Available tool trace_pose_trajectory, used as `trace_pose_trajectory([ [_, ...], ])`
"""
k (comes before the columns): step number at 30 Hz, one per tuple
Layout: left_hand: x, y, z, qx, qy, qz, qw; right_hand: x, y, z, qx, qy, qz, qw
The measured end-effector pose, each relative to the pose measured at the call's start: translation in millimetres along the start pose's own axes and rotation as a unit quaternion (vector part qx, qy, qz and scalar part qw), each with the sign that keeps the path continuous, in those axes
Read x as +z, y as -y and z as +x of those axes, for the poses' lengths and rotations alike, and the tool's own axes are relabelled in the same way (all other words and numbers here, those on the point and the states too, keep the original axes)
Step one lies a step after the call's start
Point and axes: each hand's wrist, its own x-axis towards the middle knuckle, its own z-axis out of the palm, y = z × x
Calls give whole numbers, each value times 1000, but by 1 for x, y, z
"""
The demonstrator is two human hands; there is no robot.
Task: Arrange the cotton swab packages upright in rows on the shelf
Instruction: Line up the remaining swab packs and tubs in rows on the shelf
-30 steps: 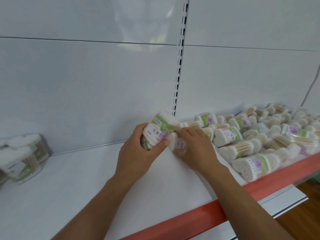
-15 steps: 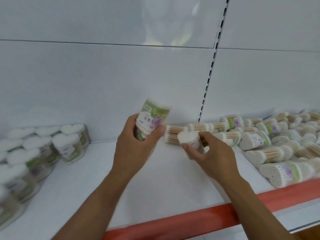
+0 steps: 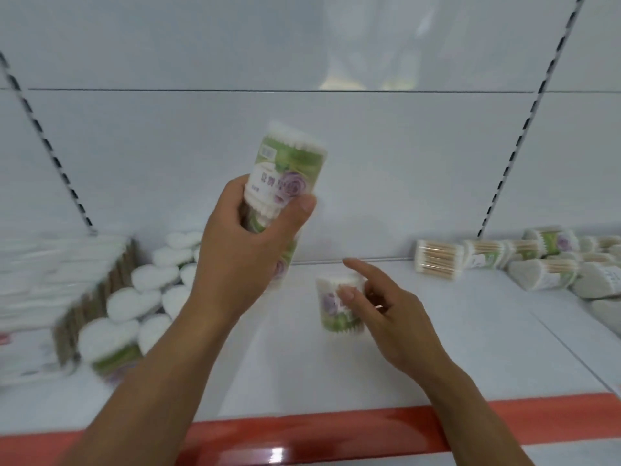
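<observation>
My left hand (image 3: 248, 240) grips a cotton swab package (image 3: 285, 173) with a green label and a purple rose, held up in front of the back wall; a second package seems to sit under it in the same hand. My right hand (image 3: 386, 314) holds another package (image 3: 336, 307) upright just above the white shelf (image 3: 437, 358), thumb on its front and forefinger stretched out. Upright heart-shaped packages (image 3: 134, 304) stand in rows at the left. A pile of packages lying on their sides (image 3: 537, 260) fills the right end.
A red strip (image 3: 302, 438) runs along the shelf's front edge. Flat white packs (image 3: 43, 290) are stacked at the far left, blurred. Slotted uprights (image 3: 524, 129) run up the white back wall.
The view has swung left, away from the pile. Both hands have carried their packages left; the right one has come down toward the shelf with its package upright, the left one has lifted higher.
</observation>
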Motion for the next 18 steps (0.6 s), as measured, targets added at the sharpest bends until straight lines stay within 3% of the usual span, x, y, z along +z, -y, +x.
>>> trace_pose_trajectory([
  [6,-65,1,10,20,-12,45,999,40,10,-4,17,31,-15,999],
  [14,-114,16,18,14,-2,36,999,79,28,-13,25,-68,-85,994],
  [18,-127,18,21,10,10,24,1000,103,42,-13,28,-69,-80,994],
])
